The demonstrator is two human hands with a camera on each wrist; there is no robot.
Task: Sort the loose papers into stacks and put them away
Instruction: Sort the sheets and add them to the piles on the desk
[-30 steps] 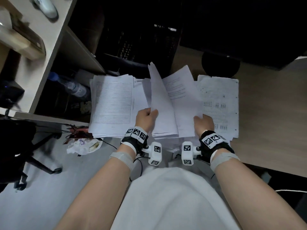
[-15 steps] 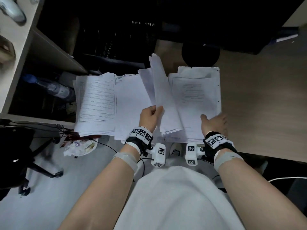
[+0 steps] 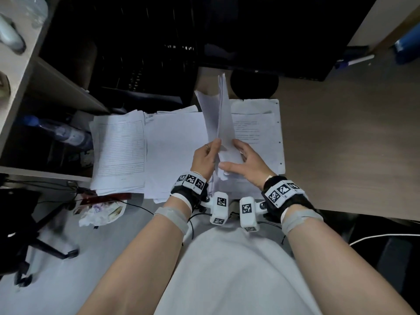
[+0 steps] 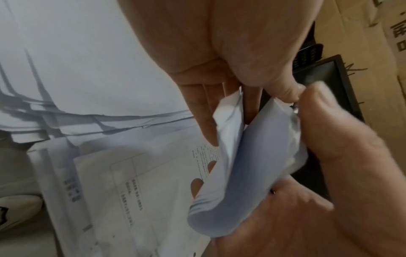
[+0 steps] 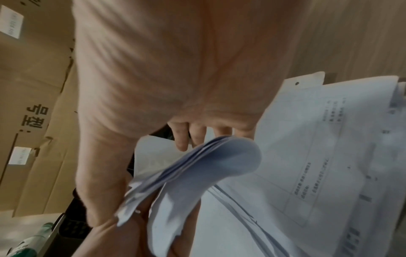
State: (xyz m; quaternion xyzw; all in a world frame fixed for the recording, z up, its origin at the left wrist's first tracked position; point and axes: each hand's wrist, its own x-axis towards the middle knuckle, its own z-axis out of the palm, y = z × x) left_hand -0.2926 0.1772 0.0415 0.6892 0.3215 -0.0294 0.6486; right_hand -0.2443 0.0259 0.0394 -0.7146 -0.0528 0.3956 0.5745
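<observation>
Both hands hold one sheaf of white papers [image 3: 221, 123] upright above the desk edge. My left hand [image 3: 205, 159] pinches its lower left edge, and my right hand [image 3: 243, 161] grips the lower right, thumb across the front. The left wrist view shows the sheaf [image 4: 248, 156] bent between the two hands; the right wrist view shows its curled sheets [image 5: 211, 167]. Below it lie three flat stacks: a lined form stack [image 3: 120, 151] at the left, a blank-topped stack [image 3: 177, 151] in the middle, and a printed, hole-punched stack [image 3: 263, 130] at the right.
The wooden desk [image 3: 341, 144] runs off to the right. A dark round object [image 3: 254, 84] sits behind the papers. A water bottle [image 3: 61, 133] lies under the shelf at left. Crumpled rubbish [image 3: 100, 212] and a chair base [image 3: 41, 244] are on the floor.
My right hand left the right stack and took hold of the raised sheaf together with the left hand. The sheaf now stands more upright. The view shifted slightly.
</observation>
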